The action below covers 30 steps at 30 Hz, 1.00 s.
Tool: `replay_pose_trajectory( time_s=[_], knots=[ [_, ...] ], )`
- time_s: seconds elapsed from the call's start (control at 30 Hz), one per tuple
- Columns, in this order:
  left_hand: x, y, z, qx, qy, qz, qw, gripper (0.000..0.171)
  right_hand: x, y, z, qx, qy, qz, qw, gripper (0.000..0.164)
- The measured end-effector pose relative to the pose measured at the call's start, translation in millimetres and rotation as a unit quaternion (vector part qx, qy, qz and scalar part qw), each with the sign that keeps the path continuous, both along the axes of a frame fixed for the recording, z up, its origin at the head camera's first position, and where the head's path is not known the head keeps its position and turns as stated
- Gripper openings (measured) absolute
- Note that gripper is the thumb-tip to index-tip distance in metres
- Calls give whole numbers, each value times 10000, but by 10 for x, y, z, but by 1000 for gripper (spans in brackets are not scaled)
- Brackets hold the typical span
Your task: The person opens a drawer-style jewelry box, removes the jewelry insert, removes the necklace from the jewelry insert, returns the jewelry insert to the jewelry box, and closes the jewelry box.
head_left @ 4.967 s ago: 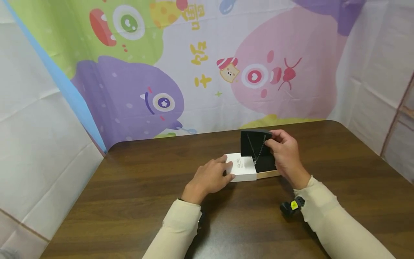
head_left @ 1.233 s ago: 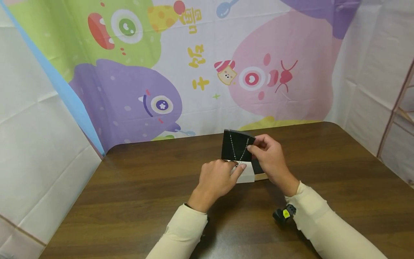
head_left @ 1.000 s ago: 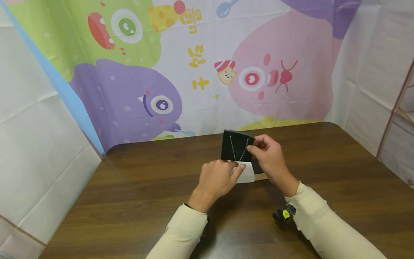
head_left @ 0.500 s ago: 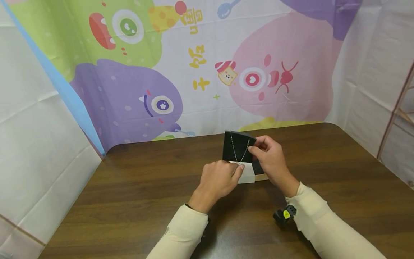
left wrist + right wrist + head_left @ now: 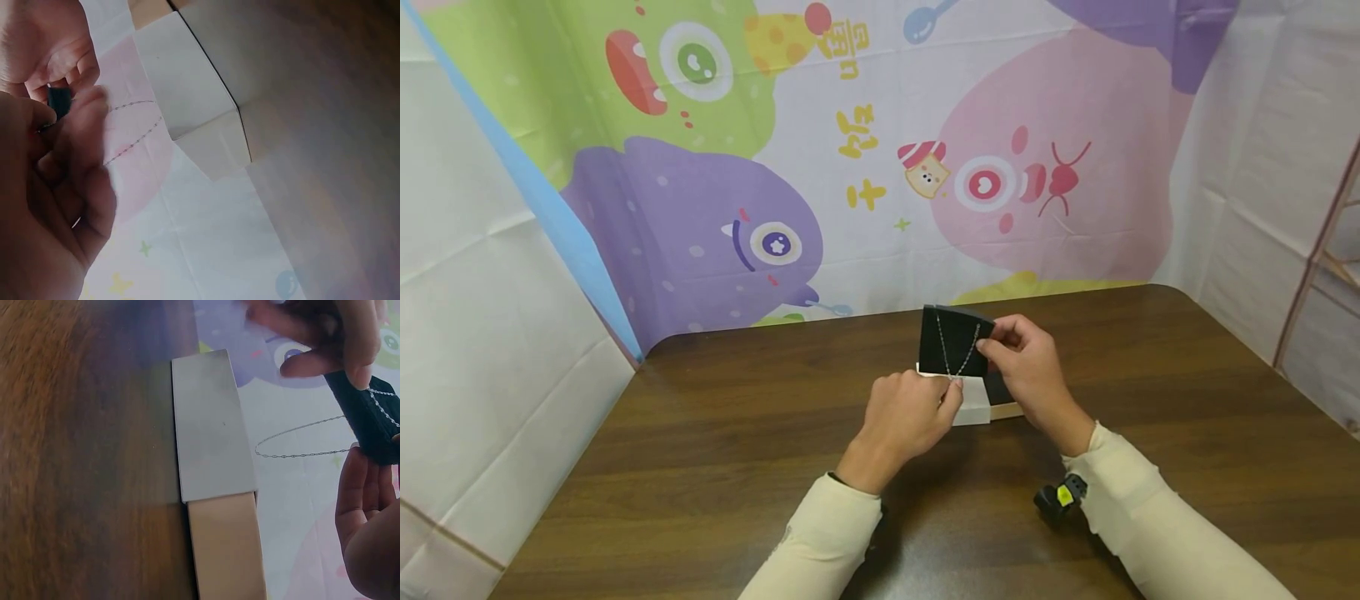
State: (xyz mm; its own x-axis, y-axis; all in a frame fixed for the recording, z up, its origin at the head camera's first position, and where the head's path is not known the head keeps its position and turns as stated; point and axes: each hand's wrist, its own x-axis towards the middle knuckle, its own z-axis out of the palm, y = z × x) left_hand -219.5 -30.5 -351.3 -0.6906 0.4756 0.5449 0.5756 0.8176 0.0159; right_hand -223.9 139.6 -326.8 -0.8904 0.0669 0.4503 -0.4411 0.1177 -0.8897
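My right hand (image 5: 1026, 354) holds a black display pad (image 5: 953, 342) tilted up behind a white box sleeve (image 5: 976, 402), thumb on its front and fingers behind. A thin silver chain necklace (image 5: 967, 357) hangs in a V across the pad. Its back loop dangles free behind the pad in the right wrist view. My left hand (image 5: 904, 417) is in front of the pad, its thumb and forefinger pinching the lowest part of the necklace; its fingers hide that part. In the left wrist view, the pad (image 5: 59, 101) shows between both hands.
The sleeve stands on a brown wooden table (image 5: 715, 467), with a tan inner tray (image 5: 1006, 410) sliding out on its right side. A cartoon-print cloth (image 5: 880, 267) hangs behind the table. A small wrist camera (image 5: 1060, 497) sits under my right sleeve.
Since five seconds ago, my left hand has left the sleeve for the necklace, and the pad has moved left. Over the last second, my left thumb has drawn in toward the forefinger.
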Motion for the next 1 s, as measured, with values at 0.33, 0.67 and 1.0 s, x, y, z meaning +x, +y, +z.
replay_pose_trajectory(
  time_s=[0.33, 0.67, 1.0],
  knots=[
    [-7, -5, 5, 310, 369, -221, 9986, 44, -5, 11, -16, 70, -23, -16, 10000, 13],
    [-12, -2, 24, 472, 753, -283, 9956, 43, -20, 19, -30, 123, -76, 13, 9999, 13],
    [-51, -73, 53, 612, 1019, -189, 9927, 43, -6, 13, -27, 246, -47, 36, 9997, 13]
  ],
)
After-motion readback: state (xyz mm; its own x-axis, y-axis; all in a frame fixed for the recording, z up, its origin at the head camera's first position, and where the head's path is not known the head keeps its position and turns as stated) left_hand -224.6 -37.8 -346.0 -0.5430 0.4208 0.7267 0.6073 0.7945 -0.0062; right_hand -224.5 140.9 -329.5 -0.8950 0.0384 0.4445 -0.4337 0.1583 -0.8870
